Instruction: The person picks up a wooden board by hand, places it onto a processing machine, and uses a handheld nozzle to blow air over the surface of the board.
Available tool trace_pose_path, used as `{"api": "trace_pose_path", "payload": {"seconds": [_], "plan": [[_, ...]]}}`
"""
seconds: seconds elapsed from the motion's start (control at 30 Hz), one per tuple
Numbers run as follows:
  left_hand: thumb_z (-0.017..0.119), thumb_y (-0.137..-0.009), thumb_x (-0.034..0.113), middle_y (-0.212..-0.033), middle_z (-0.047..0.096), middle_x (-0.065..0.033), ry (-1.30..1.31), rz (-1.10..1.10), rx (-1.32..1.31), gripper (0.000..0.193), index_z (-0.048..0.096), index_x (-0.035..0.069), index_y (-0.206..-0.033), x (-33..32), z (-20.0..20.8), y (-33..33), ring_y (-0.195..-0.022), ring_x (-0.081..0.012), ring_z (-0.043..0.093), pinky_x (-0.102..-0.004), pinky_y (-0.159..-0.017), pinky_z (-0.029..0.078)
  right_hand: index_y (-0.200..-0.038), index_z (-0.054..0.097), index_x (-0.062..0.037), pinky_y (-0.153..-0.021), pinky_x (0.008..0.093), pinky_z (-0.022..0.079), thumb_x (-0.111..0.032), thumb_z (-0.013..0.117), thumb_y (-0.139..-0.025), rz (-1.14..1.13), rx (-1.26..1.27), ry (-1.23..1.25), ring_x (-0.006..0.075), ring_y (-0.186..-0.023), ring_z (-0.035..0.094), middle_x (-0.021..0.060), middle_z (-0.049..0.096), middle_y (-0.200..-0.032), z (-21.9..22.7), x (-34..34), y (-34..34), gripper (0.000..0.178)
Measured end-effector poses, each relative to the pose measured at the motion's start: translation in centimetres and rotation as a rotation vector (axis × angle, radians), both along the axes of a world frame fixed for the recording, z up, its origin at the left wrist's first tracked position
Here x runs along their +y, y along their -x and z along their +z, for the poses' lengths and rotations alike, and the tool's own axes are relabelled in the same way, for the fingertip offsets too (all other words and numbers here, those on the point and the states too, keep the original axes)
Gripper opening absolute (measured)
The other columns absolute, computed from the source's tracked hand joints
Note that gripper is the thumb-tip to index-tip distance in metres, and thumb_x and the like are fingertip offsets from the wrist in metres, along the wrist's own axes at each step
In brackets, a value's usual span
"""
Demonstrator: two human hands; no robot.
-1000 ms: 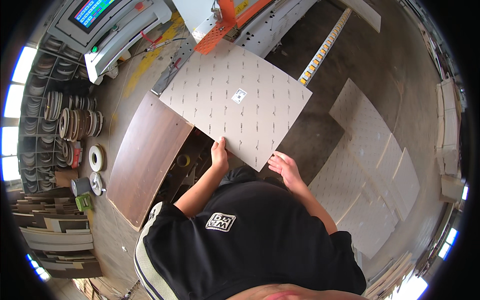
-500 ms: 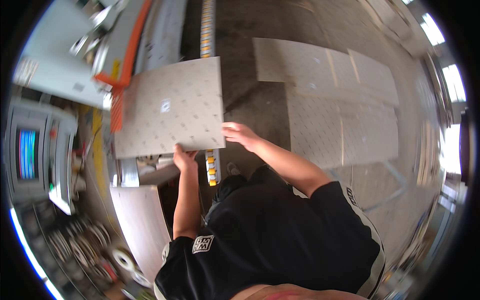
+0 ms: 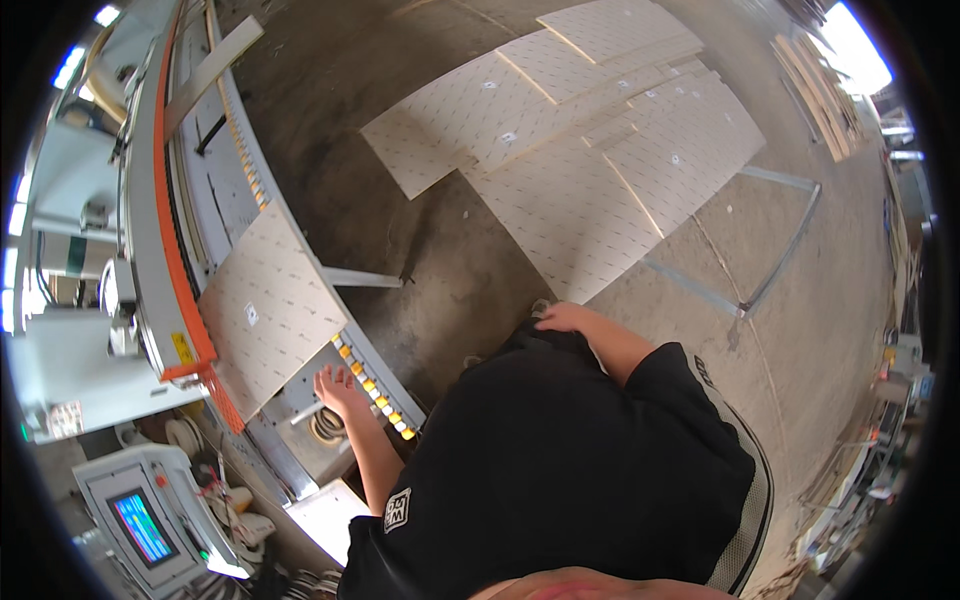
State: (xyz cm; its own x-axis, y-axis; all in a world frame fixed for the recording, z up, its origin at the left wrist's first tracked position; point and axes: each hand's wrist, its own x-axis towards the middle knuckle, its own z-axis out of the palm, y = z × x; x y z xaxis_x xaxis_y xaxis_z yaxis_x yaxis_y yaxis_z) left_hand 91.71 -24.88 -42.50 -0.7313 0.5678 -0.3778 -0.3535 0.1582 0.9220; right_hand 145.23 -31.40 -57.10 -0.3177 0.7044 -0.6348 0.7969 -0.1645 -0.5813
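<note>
A pale grey panel [image 3: 275,310] with small printed marks lies on the bed of a long machine at the left, one edge against the orange guard. My left hand [image 3: 338,390] is just off the panel's near edge, open, with its fingers spread and nothing in them. Beside that hand runs a row of yellow and white rollers [image 3: 368,388] along the machine's side. My right hand [image 3: 562,317] hangs low by my dark trousers, apart from the panel; its fingers are loosely bent and partly hidden, and no object shows in it.
Several similar panels [image 3: 550,215] lie overlapping on the floor ahead and to the right. A narrow strip [image 3: 215,75] lies across the machine's far part. A control screen [image 3: 143,525] stands at the lower left. A metal frame [image 3: 780,290] lies on the floor at the right.
Both hands have let go of the panel, which now rests on the machine bed. My right hand has dropped back towards my body. The view has swung to the right.
</note>
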Motion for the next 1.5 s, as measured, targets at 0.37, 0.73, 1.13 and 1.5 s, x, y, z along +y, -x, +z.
{"api": "trace_pose_path", "payload": {"seconds": [0.37,0.73,1.13,1.5], "plan": [[0.059,-0.102,0.023,-0.095,0.072,-0.0109,0.399,-1.047,-0.028,0.028,0.064,0.003,-0.120,7.4,-3.9,-23.6,-0.073,-0.0166,0.067,-0.0321,-0.066,0.055,-0.118,0.075,-0.0157,-0.085,0.0386,0.054,-0.066,0.057,-0.094,-1.195,0.457,0.667,0.0228,-0.099,0.071,0.0073,0.075,-0.112,-11.1,-15.5,-15.9,0.059],[0.058,-0.099,0.023,-0.102,0.075,-0.0135,0.767,-2.169,0.239,0.032,0.065,0.000,-0.122,17.0,-17.2,-45.5,-0.087,-0.0192,0.072,-0.0327,-0.077,0.056,-0.117,0.073,-0.0042,-0.091,0.0402,0.054,-0.049,0.067,-0.092,-1.176,0.248,0.170,0.0284,-0.104,0.071,0.0144,0.075,-0.111,-6.3,-3.5,-16.6,0.052],[0.064,-0.094,0.031,-0.151,0.049,-0.0220,-0.132,-2.452,1.183,0.074,0.034,0.001,-0.154,36.3,-43.4,-81.3,-0.139,-0.0388,0.047,-0.0478,-0.114,0.040,-0.137,0.059,-0.0068,-0.106,0.0454,0.045,-0.052,0.064,-0.095,-1.938,-0.127,0.019,0.0346,-0.128,0.058,0.0190,0.061,-0.139,-27.8,-0.6,-38.7,0.062],[0.069,-0.087,0.028,-0.149,0.046,-0.0211,-0.147,-2.279,1.009,0.068,0.045,0.003,-0.146,35.1,-44.8,-96.9,-0.142,-0.0376,0.040,-0.0451,-0.118,0.035,-0.144,0.052,0.0020,-0.109,0.0418,0.042,-0.048,0.072,-0.088,-2.311,0.102,-0.008,0.0323,-0.131,0.055,0.0189,0.059,-0.141,-35.2,-1.6,-51.8,0.077]]}}
